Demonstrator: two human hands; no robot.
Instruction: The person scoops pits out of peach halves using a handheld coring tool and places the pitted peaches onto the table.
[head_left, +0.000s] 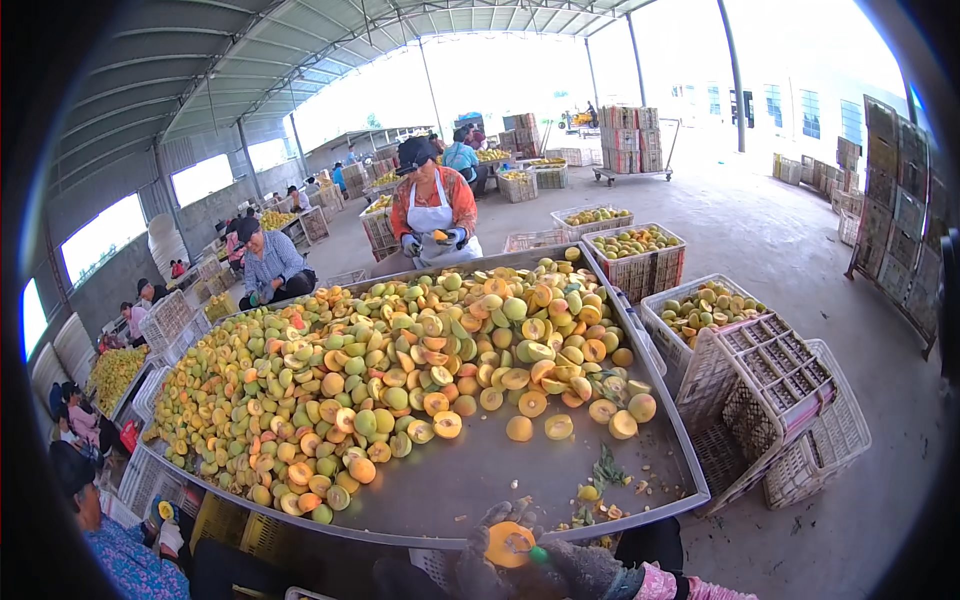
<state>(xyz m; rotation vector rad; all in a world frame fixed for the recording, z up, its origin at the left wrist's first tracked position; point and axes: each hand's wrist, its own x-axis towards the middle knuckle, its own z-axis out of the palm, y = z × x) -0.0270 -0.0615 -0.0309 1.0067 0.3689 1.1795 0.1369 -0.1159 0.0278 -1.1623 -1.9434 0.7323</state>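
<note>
At the tray's near edge, my left hand, in a dark, dirty glove, holds a halved orange fruit, probably a peach or apricot, cut face up. My right hand, gloved as well, grips a small tool with a green handle; its metal loop lies on the cut face. Just beyond is a large metal tray heaped with halved yellow-green fruit. Leaves and small scraps lie on the tray's near right part.
Fruit-filled plastic crates stand along the tray's right side, with tipped crates nearer. A co-worker in a white apron sits across the tray; another in blue sits at the lower left. Crate stacks stand far right.
</note>
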